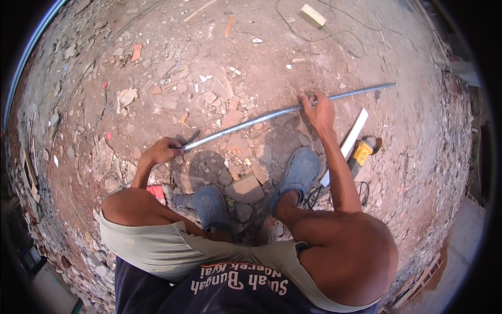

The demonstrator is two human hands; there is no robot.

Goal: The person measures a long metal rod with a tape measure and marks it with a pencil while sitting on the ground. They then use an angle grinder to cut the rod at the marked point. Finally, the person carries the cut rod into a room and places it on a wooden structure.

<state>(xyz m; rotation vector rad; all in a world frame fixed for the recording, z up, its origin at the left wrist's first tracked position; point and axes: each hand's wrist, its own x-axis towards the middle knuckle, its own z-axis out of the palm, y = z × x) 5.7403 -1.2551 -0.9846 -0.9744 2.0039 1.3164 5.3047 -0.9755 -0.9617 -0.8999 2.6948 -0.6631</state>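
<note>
Between and around the person's knees, on rubble-strewn ground [251, 68], nearest items first. Clogs, one pair, grey-blue: left clog [212, 206] and right clog [298, 170], both worn, with a broken block [244, 189] between them. Red scrap [157, 193], one, beside the left knee.

Left hand [163, 152]: thumb and fingers pinching the near end of a long bar [246, 124], silvery blue, slender. Dark sliver [192, 137], one, just beyond those fingertips; whether held or lying, cannot tell.

Right hand [320, 112]: fingers curled and pinching the same bar well along its length, its far end running on past the hand to the right. Bar slants across the ground ahead of the feet; whether it touches the ground throughout, cannot tell.

White strip [353, 133] and yellow angle grinder [362, 153]: beside the right forearm, both unheld.

Farther off: orange strip [229, 26], pale block [312, 16], loose cable [314, 41].

Stage, by judgement: early. Bar steadied at two places, apparently one unbroken length; no cut discernible. What work remains on it, cannot tell.
</note>
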